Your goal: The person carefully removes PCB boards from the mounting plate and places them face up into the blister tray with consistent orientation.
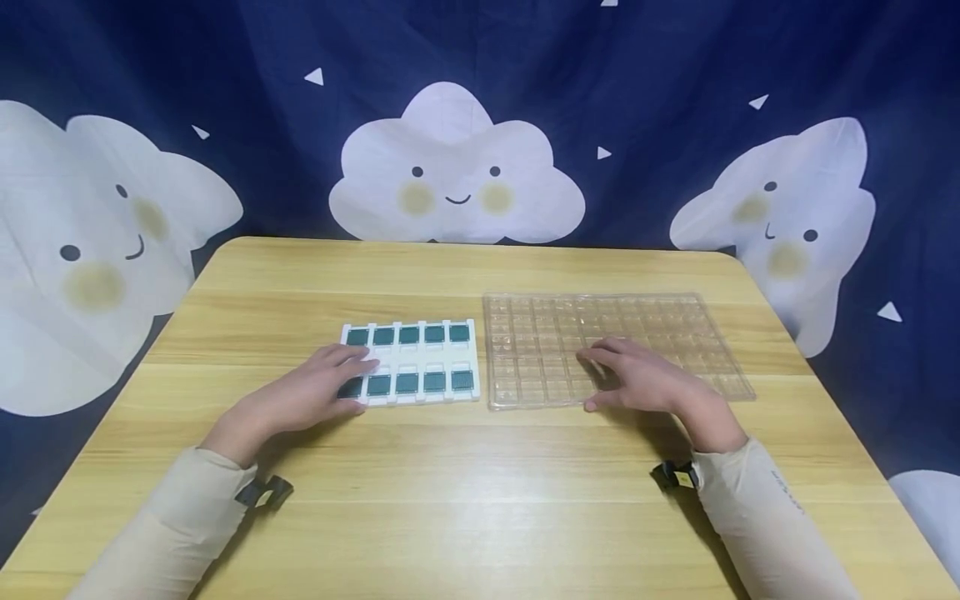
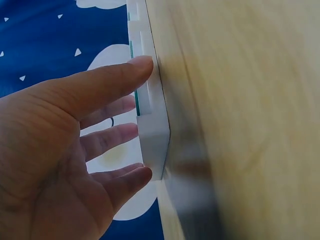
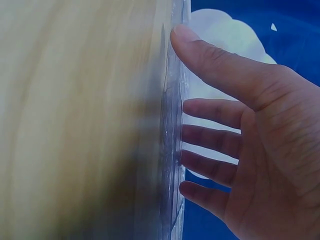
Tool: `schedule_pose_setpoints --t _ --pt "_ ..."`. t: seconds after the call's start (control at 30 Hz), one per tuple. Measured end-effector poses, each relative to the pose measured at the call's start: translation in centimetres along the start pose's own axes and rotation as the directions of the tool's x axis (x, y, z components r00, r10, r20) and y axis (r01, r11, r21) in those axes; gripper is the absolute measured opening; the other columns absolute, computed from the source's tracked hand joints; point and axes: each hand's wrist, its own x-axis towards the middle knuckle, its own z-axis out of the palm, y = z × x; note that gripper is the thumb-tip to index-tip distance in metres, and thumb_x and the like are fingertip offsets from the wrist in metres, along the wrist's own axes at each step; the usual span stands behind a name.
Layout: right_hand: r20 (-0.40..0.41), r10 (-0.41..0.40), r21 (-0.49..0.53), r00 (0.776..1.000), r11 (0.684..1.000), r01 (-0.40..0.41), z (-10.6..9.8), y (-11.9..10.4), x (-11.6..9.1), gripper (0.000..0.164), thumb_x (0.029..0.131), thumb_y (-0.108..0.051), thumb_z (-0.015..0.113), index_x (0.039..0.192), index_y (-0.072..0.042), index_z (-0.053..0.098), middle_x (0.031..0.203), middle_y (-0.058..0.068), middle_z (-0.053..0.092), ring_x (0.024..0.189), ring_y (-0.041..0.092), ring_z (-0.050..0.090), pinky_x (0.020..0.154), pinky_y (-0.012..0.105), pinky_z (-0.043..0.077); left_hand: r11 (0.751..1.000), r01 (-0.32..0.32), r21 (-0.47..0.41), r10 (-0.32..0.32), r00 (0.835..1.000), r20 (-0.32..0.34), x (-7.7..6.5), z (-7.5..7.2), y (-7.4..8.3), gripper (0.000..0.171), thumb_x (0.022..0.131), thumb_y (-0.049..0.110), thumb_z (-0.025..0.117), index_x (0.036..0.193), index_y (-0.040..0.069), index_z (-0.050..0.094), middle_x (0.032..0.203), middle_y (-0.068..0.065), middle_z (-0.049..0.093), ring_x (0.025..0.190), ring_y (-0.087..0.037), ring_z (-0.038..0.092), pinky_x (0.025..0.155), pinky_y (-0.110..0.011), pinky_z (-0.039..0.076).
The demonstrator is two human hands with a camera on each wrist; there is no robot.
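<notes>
A white tray (image 1: 393,360) lies left of the middle of the table, with two rows of small green square chips (image 1: 407,383) in it. My left hand (image 1: 307,390) rests at its left end, fingers spread over the top and the thumb at the near edge. In the left wrist view the thumb and fingertips (image 2: 142,62) meet the tray's side and top, relaxed. To the right is a clear plastic tray (image 1: 525,367) divided into many square pockets. My right hand (image 1: 648,379) lies over it, its loosely extended fingertips (image 3: 189,106) right at its surface and the thumb by the near edge.
Both trays lie flat on a light wooden table (image 1: 450,500), a narrow gap between them. Behind the table hangs a dark blue curtain (image 1: 262,50) printed with smiling clouds. Each sleeved wrist wears a small black camera mount (image 1: 264,493).
</notes>
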Motion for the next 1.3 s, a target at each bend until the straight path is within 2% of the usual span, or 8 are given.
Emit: schedule_pose_setpoints --t 0.33,0.6,0.8,0.9,1.1,1.3 --pt "0.002 -0.001 0.0 1.0 1.0 0.001 -0.1 0.1 -0.3 0.086 0.078 -0.054 0.077 0.145 -0.008 0.048 0.141 0.021 0.047 0.13 0.044 0.041 0.107 0.06 0.034 0.994 -0.104 0.04 0.105 0.994 -0.016 0.6 0.6 0.4 0.06 0.09 0.026 0.072 0.143 0.008 0.051 0.149 -0.018 0.04 0.137 -0.044 0.032 0.112 -0.057 0.03" --pt "0.041 0.032 0.015 0.999 0.999 -0.032 -0.5 0.3 -0.6 0.087 0.076 -0.054 0.078 0.143 -0.006 0.049 0.142 0.021 0.046 0.13 0.045 0.041 0.107 0.062 0.033 0.992 -0.118 0.04 0.119 0.993 -0.014 1.0 1.0 1.1 0.064 0.088 0.028 0.074 0.144 0.007 0.049 0.15 -0.017 0.04 0.137 -0.043 0.032 0.111 -0.056 0.032" --pt "0.044 0.046 0.034 0.998 0.998 -0.047 -0.6 0.4 -0.6 0.089 0.075 -0.059 0.076 0.143 -0.007 0.049 0.142 0.02 0.046 0.129 0.044 0.042 0.106 0.062 0.035 0.997 -0.078 0.021 0.079 0.996 -0.045 1.0 0.7 0.8 0.071 0.084 0.031 0.078 0.144 0.005 0.048 0.147 -0.019 0.042 0.136 -0.04 0.035 0.112 -0.055 0.031" --pt "0.026 0.042 0.037 0.999 0.998 -0.043 -0.6 0.5 -0.6 0.089 0.075 -0.06 0.076 0.141 -0.006 0.05 0.14 0.018 0.047 0.127 0.042 0.045 0.105 0.061 0.037 0.998 -0.059 0.003 0.059 0.997 -0.054 0.9 0.5 0.4 0.076 0.082 0.033 0.08 0.143 0.004 0.048 0.145 -0.02 0.043 0.135 -0.039 0.037 0.112 -0.053 0.031" --pt "-0.029 0.008 0.034 1.0 0.999 -0.007 -0.6 0.3 -0.4 0.086 0.076 -0.057 0.076 0.139 -0.004 0.051 0.138 0.017 0.049 0.125 0.039 0.047 0.105 0.058 0.039 0.998 -0.063 -0.032 0.062 0.997 -0.04 0.9 0.7 -0.4 0.08 0.08 0.031 0.081 0.144 -0.001 0.044 0.147 -0.023 0.04 0.135 -0.041 0.035 0.112 -0.055 0.03" --pt "-0.11 -0.075 0.02 0.991 0.997 0.078 -1.1 -0.7 0.4 0.073 0.082 -0.047 0.076 0.136 -0.003 0.055 0.135 0.014 0.052 0.123 0.036 0.05 0.104 0.054 0.041 0.996 -0.083 0.015 0.083 0.996 -0.04 0.6 0.8 -0.7 0.078 0.084 0.034 0.077 0.145 -0.001 0.044 0.148 -0.023 0.04 0.135 -0.041 0.036 0.112 -0.055 0.031"
